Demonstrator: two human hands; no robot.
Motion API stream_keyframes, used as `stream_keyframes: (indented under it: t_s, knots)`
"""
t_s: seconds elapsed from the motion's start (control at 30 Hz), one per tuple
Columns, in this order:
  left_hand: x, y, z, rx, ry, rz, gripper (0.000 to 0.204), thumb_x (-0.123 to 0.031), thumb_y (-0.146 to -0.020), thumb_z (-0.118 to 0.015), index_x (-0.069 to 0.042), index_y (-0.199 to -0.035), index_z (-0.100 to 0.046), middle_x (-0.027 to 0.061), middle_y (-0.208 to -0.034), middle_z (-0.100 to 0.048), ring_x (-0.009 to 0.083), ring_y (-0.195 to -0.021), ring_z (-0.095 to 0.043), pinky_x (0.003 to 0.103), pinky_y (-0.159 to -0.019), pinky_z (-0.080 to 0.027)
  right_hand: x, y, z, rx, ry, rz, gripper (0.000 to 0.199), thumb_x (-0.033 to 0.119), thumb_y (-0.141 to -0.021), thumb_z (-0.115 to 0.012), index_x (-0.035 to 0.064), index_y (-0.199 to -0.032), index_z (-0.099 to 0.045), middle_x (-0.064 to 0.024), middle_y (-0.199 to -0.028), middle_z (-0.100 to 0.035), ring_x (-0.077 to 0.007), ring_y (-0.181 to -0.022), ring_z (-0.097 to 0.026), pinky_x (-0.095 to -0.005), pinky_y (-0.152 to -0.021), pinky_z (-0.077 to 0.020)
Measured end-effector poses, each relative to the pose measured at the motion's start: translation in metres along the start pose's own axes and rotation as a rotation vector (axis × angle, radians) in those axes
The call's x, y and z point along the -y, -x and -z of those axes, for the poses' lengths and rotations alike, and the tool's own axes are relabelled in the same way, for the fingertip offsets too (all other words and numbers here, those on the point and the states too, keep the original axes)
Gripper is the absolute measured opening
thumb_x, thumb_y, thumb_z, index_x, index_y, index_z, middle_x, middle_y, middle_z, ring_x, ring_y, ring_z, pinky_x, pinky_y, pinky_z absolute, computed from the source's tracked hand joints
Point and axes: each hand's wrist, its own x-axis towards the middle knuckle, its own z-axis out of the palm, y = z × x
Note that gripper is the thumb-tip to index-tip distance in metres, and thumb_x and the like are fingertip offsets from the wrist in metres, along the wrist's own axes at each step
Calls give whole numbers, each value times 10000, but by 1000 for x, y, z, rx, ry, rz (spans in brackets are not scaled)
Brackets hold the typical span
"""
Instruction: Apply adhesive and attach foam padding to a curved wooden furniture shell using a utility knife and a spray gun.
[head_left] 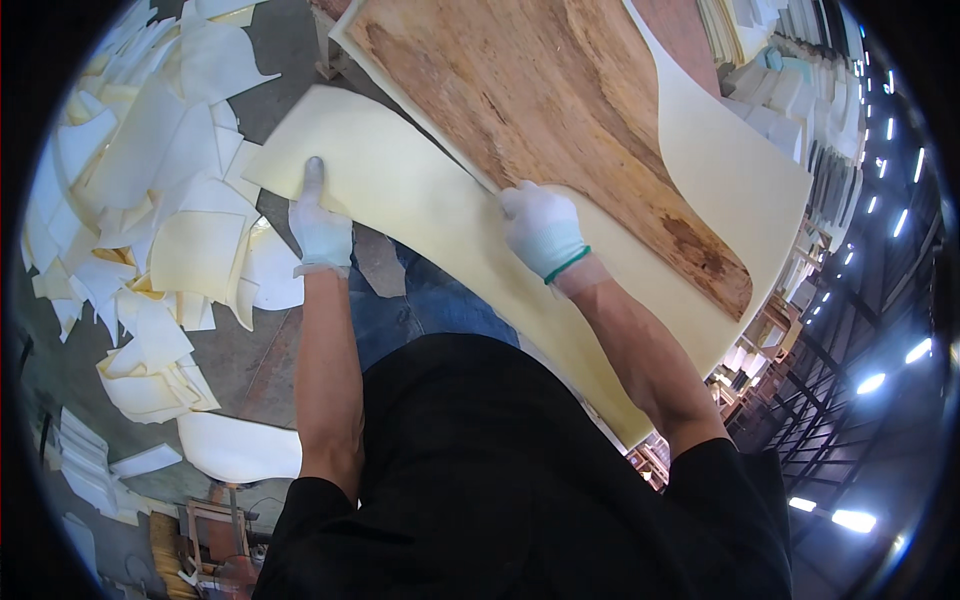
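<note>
A long curved strip of cream foam sheet (400, 165) stretches across in front of me, its left end hanging past the table edge. My left hand (322, 218), in a whitish glove, grips the strip's near edge with the thumb on top; its other fingers are hidden underneath. Closed over the seam between the strip and a larger cream foam sheet (745, 170), my right hand (543, 228) wears a white glove with a green cuff. What its fingers hold is hidden. A wavy-edged wooden board (560, 100) lies flat on the larger sheet, beyond my right hand.
Foam offcuts (180, 170) lie heaped on the floor at the left. A white foam piece (240, 447) rests lower left, near a wooden frame (215, 520). Stacks of foam sheets (780, 90) stand at the far right.
</note>
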Motion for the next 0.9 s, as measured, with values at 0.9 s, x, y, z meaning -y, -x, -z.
stream_keyframes:
  t_s: [0.9]
  knots:
    - [1,4,9,-59,87,-11,466,-147,-955,-696,3,-1362,-524,108,-1273,-624,230,-1122,-638,366,-987,-529,-13,68,36,95,113,-73,125,142,-864,-572,63,-854,-669,-175,-876,-670,-386,-825,-670,-480,-737,-547]
